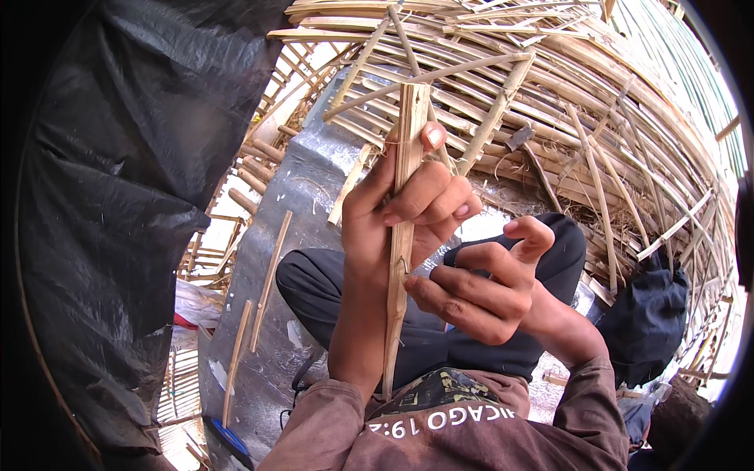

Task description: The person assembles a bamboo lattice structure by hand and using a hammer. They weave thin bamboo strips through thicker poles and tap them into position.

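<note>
My left hand (420, 192) is closed around a long split wooden strip (397, 259), which stands upright in front of my chest. The strip is pale, with a flat cut top and a narrower lower end by my shirt. A thin strand (402, 143) crosses the strip near its top, beside my thumb and fingers. My right hand (491, 290) is curled, with its index finger raised and a fingertip against the strip. Close to that fingertip, a small thin dark wire or nail (406, 265) sticks out of the wood. Whatever the right fingers hold is hidden.
Two loose sticks (271, 279) lie on a grey metal sheet (259, 235) at my left. Beyond my knees rises a curved slatted bamboo frame (503, 102). Black plastic sheeting (118, 196) hangs at the far left. Dark cloth (648, 318) is at the right.
</note>
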